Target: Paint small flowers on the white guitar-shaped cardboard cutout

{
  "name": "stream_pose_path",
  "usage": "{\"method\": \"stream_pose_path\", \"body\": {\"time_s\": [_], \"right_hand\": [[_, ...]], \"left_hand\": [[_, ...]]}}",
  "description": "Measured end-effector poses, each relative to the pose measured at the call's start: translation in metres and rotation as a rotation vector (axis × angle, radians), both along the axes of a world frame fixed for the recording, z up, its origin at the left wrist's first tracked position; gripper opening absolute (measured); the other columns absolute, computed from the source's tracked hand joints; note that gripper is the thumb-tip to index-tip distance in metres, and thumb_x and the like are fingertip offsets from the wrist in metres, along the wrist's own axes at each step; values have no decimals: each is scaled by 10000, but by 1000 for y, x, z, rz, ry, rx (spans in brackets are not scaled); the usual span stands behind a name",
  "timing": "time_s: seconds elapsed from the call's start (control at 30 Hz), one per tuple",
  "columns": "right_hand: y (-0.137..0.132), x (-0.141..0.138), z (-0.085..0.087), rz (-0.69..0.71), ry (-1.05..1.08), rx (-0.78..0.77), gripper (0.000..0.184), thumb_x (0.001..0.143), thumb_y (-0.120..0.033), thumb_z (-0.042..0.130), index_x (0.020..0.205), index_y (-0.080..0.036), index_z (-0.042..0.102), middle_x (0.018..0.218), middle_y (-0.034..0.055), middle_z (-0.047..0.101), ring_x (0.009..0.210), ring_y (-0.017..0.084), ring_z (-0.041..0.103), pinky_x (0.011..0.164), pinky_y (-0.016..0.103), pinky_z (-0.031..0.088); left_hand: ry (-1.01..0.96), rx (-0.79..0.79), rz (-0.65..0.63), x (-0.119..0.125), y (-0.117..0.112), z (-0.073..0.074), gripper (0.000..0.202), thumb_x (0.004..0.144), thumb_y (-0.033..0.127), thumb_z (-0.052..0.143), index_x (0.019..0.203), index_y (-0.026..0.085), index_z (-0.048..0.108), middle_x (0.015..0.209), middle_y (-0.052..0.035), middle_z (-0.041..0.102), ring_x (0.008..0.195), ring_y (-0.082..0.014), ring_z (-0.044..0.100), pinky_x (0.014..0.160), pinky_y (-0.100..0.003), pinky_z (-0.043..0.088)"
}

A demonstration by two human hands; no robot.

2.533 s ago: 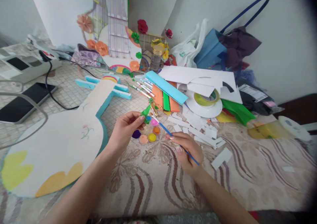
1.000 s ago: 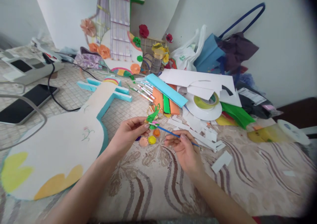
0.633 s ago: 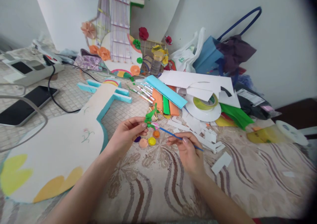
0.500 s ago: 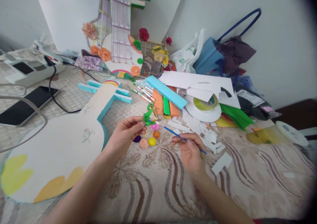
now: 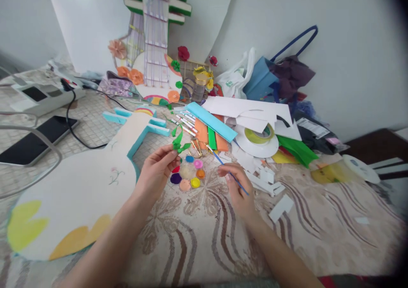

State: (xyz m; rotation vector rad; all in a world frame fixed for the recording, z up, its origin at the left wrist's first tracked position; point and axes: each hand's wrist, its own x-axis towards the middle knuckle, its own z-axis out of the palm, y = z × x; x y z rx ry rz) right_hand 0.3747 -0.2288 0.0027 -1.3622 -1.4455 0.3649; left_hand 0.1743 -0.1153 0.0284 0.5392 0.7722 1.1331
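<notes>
Between the thumb and fingers of my left hand (image 5: 158, 169) is a green paper leaf piece (image 5: 178, 143), its tips pointing up and away. My right hand (image 5: 238, 186) holds a thin blue paintbrush (image 5: 219, 159), bristles tilted up to the left and apart from the leaf. Below and between the hands lies a ring of small paint pots (image 5: 195, 182) in several colours. A white guitar-shaped cutout (image 5: 92, 173) with blue edges lies left of my left hand, with yellow and orange patches and a small drawn flower.
A decorated paper guitar (image 5: 156, 41) stands at the back. Gold scissors (image 5: 198, 147), coloured crepe paper rolls (image 5: 212, 126), a tape roll (image 5: 259, 136) and white paper scraps (image 5: 267, 175) lie beyond and right of my hands. A phone (image 5: 38, 137) and cables are at the left.
My left hand has drawn the green leaf piece left, away from the brush. The brush has moved slightly left in my right hand and points more upward; the paint pots show more fully.
</notes>
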Motion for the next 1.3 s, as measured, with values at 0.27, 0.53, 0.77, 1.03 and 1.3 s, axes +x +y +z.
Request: {"method": "stream_pose_path", "body": {"time_s": [0.27, 0.53, 0.77, 1.03, 1.3], "right_hand": [[-11, -3, 3, 164, -40, -78, 384, 958, -291, 474, 1334, -279, 551, 1258, 96, 548, 1069, 241, 594, 923, 418, 494], [-15, 0, -19, 110, 412, -181, 330, 998, -318, 408, 1261, -309, 607, 1247, 82, 590, 899, 195, 644, 737, 359, 555], [-33, -1, -16, -103, 215, -250, 302, 955, -298, 522, 1252, -280, 569, 941, 30, 691, 673, 138, 630, 663, 295, 540], [-61, -4, -33, -218, -80, -306, 234, 963, -298, 447, 1066, -215, 640, 773, 28, 693, 681, 180, 660, 670, 310, 536], [-66, -8, -39, -274, -327, -280, 197, 973, -290, 413, 934, -208, 587, 836, 50, 657, 778, 201, 624, 716, 315, 497]], "left_hand": [[-15, -5, -76, -1, -15, -1, 261, 570, 207, 863, 774, 142, 712, 670, 1, 655, 592, -88, 605, 593, -193, 506], [-49, -18, -77, -6, -15, 2, 276, 561, 205, 863, 769, 130, 699, 666, 1, 650, 583, -86, 601, 591, -194, 501], [-57, -61, -1, -10, -12, 7, 290, 517, 170, 870, 737, 136, 685, 652, -10, 658, 601, -103, 608, 577, -201, 497], [-27, -69, 39, -11, -10, 4, 316, 491, 179, 882, 737, 153, 686, 675, -2, 663, 641, -110, 608, 621, -220, 493], [8, -67, 29, -11, -8, 6, 319, 516, 208, 880, 749, 158, 669, 699, 9, 661, 677, -110, 604, 647, -234, 474]]}}
